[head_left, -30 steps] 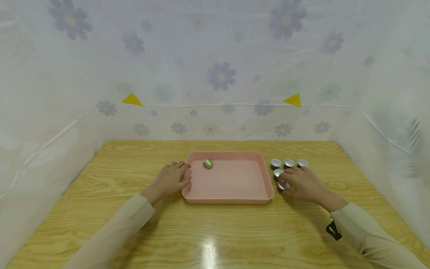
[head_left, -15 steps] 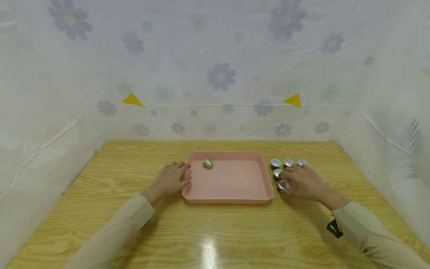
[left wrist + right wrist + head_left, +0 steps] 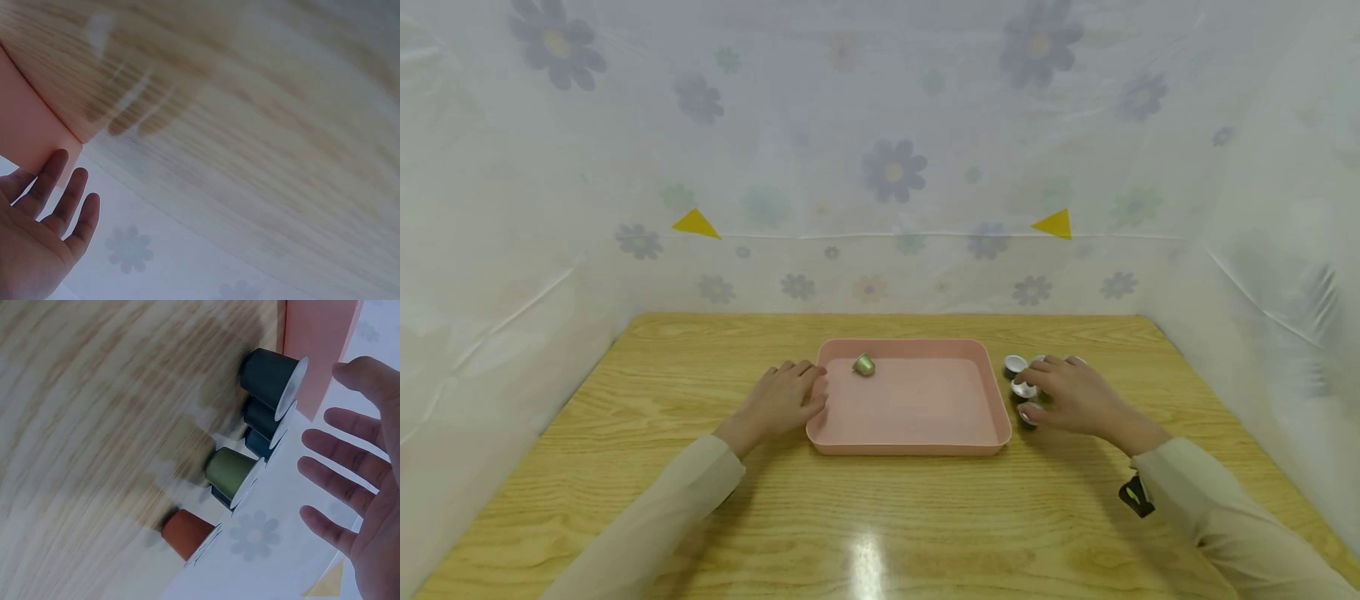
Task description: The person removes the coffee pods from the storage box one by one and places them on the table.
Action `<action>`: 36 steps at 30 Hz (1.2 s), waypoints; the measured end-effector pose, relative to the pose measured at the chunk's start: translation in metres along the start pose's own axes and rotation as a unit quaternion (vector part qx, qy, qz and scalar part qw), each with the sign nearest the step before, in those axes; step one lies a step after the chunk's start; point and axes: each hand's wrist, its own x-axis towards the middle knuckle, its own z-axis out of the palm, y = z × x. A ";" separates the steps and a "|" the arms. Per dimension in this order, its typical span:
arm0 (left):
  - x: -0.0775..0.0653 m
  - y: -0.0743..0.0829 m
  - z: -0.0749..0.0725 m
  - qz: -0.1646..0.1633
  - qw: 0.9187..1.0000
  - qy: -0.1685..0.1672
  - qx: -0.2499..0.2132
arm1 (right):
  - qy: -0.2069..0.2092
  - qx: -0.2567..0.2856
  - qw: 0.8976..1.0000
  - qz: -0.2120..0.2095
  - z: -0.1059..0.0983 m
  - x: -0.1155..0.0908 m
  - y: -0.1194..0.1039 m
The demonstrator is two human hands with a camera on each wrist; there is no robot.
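My left hand [image 3: 778, 400] rests at the left wall of a pink tray [image 3: 917, 408]; in the left wrist view its fingers [image 3: 62, 201] are loosely extended, one fingertip against the tray. Inside the tray's far left part, a light green coffee capsule [image 3: 864, 365] lies tipped on its side. My right hand [image 3: 1071, 402] is over a group of coffee capsules right of the tray, fingers spread, holding nothing. Beside it in the right wrist view, a dark green capsule [image 3: 269, 378], an olive green one [image 3: 228, 473] and a rust-orange one [image 3: 187, 533] stand foil side up.
More dark capsules [image 3: 259, 419] stand behind the nearest one, partly hidden. Everything is on a wooden table [image 3: 865, 508]. Flower-patterned white sheeting [image 3: 895, 267] encloses it at the back and both sides, with two yellow triangles on the back sheet.
My right hand has shifted slightly away from me, its fingers parting from the nearest capsule and covering more of the back row. My left hand, the tray and the capsule in it stay put.
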 end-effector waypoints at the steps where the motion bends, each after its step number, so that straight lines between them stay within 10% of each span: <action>1: 0.000 0.000 0.000 0.001 1.000 0.001 0.002 | 0.000 0.001 1.000 0.000 0.000 0.001 0.000; 36: 0.001 -0.001 0.002 -0.007 1.000 -0.009 -0.002 | -0.034 0.014 0.999 -0.007 0.014 0.058 -0.015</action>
